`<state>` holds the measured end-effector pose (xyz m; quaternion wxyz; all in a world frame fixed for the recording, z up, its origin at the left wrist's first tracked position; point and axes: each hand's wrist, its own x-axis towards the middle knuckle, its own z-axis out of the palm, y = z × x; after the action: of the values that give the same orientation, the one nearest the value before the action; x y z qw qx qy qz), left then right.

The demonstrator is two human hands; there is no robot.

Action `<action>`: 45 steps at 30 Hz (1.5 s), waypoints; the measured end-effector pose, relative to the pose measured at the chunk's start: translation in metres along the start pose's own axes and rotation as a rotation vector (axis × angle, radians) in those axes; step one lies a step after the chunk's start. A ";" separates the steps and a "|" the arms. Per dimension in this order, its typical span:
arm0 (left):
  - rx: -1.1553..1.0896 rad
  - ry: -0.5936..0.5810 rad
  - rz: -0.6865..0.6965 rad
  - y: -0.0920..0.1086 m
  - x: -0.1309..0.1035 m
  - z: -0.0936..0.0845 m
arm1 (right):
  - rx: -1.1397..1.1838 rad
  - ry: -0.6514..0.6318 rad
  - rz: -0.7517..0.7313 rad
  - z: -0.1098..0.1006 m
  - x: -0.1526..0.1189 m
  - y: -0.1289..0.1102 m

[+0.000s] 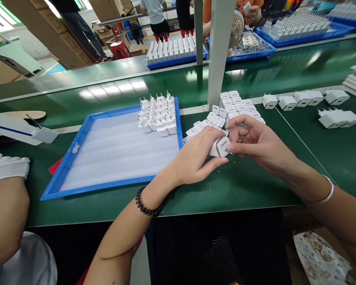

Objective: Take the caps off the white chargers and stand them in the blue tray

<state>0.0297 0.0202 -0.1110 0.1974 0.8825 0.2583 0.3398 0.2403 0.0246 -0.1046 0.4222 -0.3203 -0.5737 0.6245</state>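
Both hands meet over the green table, just right of a blue tray [77, 152]. My left hand [197, 156] and my right hand [255, 140] together grip one white charger plug [221, 146] with a printed label facing me. Behind the hands lies a flat cluster of several loose white chargers [234, 107]. Inside the tray's far right corner stand several white chargers [158, 114] with their prongs up; the tray's white foam liner is otherwise bare.
A co-worker's gloved hand [6, 168] and forearm rest at the left edge. More chargers [305, 99] lie at the right. A white post [221, 51] rises behind the cluster. Beyond the conveyor, blue trays of chargers [173, 51] and other people stand.
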 end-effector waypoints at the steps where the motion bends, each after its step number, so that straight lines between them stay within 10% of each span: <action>1: 0.014 0.008 0.022 -0.001 0.000 0.000 | 0.008 -0.003 0.013 0.000 0.000 0.000; 22: -0.028 -0.037 0.022 -0.005 -0.002 0.008 | -0.103 -0.047 -0.030 0.000 0.000 0.002; 45: -0.337 0.294 -0.065 0.006 -0.001 0.002 | 0.069 0.088 0.008 -0.013 0.019 0.012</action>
<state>0.0324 0.0144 -0.1101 0.3133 0.7691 0.2522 0.4967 0.2414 0.0481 -0.1171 0.4552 -0.3351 -0.5316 0.6308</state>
